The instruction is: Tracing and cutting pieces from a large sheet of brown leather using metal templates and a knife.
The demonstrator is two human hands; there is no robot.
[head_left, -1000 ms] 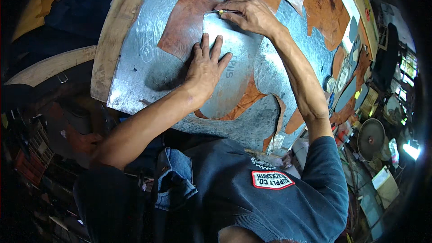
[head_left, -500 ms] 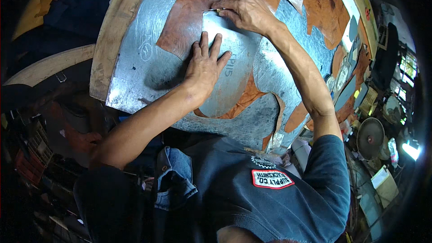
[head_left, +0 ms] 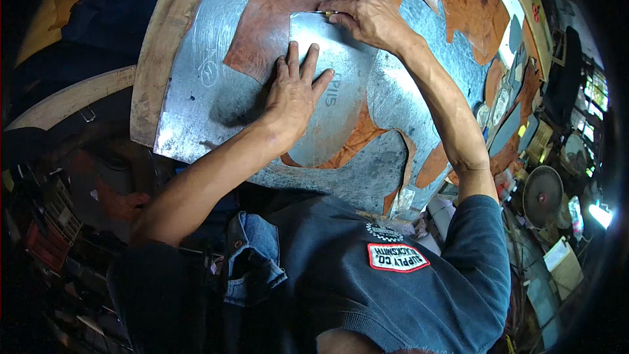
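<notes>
My left hand (head_left: 293, 99) lies flat with its fingers spread on a smooth grey template (head_left: 341, 82), pressing it over a brown leather piece (head_left: 272, 23). At the template's far edge, my right hand (head_left: 375, 21) is closed round a slim pointed tool with a brass-coloured collar (head_left: 330, 12). The tip points left along that edge, against the leather; whether it is a blade or a scribing point is too small to tell. More brown leather (head_left: 354, 143) shows from under the template's near right side.
The bench has a scratched metal sheet (head_left: 196, 108) with a wooden border (head_left: 152, 85) on the left. Another ragged leather piece (head_left: 475, 16) lies at the far right, beside several flat grey and brown cut shapes (head_left: 501, 115). A round fan (head_left: 542, 196) stands beyond the bench.
My right hand and the pointed tool have slid a little to the right along the template's far edge. My left hand stays pressed on the template.
</notes>
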